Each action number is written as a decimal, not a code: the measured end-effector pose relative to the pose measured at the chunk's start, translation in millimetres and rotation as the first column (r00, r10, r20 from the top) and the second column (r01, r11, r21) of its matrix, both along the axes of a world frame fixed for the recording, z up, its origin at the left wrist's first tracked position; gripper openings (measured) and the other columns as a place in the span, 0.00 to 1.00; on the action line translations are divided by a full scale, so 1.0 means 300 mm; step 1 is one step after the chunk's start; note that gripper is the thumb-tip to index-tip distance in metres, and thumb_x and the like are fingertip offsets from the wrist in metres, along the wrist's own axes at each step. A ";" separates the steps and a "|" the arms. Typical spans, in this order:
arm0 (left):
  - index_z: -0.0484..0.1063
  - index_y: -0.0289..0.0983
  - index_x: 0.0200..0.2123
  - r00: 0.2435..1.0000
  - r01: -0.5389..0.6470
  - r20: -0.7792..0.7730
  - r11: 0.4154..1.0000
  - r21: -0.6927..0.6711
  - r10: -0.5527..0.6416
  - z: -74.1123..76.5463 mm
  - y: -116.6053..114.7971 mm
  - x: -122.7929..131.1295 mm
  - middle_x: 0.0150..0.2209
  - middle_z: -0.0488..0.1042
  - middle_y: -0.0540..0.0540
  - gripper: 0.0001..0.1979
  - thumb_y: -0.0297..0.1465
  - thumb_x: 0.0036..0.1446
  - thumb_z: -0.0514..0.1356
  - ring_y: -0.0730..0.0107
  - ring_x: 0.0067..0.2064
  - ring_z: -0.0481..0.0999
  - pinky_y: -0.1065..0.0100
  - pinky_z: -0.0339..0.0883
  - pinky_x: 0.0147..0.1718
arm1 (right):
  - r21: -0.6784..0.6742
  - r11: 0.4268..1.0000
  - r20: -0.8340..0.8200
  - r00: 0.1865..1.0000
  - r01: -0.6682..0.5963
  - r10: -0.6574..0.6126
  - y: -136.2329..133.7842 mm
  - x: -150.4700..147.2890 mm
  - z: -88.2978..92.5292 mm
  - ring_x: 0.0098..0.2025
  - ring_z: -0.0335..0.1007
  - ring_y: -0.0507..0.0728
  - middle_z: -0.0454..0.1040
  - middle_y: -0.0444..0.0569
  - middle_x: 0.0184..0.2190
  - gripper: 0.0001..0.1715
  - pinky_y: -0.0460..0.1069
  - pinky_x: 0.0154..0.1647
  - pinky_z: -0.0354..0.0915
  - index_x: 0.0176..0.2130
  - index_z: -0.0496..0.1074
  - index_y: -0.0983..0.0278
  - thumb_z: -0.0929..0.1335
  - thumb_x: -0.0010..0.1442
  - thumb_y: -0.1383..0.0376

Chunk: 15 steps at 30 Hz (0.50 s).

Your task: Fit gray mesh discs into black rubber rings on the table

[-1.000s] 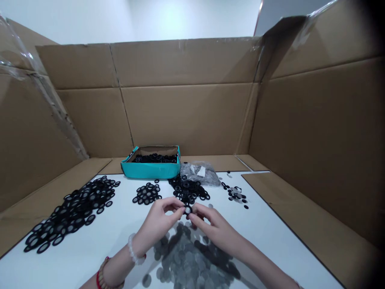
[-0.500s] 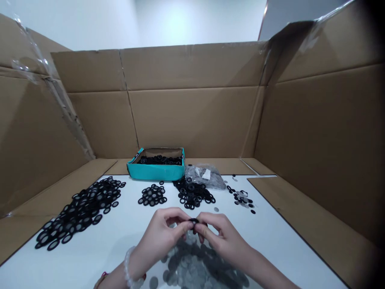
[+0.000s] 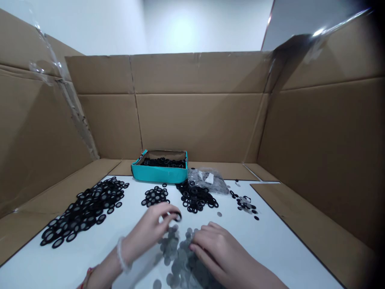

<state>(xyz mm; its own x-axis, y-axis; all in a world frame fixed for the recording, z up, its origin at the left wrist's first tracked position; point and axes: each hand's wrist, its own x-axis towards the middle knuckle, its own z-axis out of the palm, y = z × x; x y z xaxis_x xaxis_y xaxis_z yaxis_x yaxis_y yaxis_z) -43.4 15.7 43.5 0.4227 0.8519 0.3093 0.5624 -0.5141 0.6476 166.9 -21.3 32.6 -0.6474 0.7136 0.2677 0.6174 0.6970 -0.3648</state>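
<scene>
The right hand's fingers (image 3: 202, 237) lie open on loose grey discs (image 3: 180, 257) near the tabletop's (image 3: 279, 241) near edge, the left hand (image 3: 147, 230) pinches a black rubber ring (image 3: 178, 217), and many more black rings (image 3: 84, 210) lie in piles farther on, before a teal box (image 3: 159, 175) holding others.

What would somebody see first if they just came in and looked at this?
You would probably spot the long heap of small black rings on the left of the white table, and the bright turquoise cardboard box at the back, holding more black rings. Up front, the left hand pinches one black ring, while the right hand rests on a spread of flat grey round discs.
</scene>
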 end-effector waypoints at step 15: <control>0.67 0.37 0.48 0.915 -0.075 -0.189 0.610 0.789 0.357 0.129 0.085 -0.088 0.48 0.65 0.36 0.17 0.24 0.54 0.56 0.52 0.51 0.65 0.49 0.62 0.48 | 0.041 0.995 0.175 0.979 0.094 -0.100 0.071 0.082 -0.037 0.29 0.65 0.54 0.70 0.45 0.26 0.13 0.47 0.31 0.59 0.28 0.64 0.62 0.57 0.63 0.69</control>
<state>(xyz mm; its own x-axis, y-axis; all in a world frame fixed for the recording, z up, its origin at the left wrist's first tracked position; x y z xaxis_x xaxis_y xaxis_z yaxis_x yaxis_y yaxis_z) -69.8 41.3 82.2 0.4453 0.4515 0.7732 0.8100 -0.5711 -0.1330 191.4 -0.1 21.5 -0.6149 0.7681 0.1788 0.7352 0.6403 -0.2223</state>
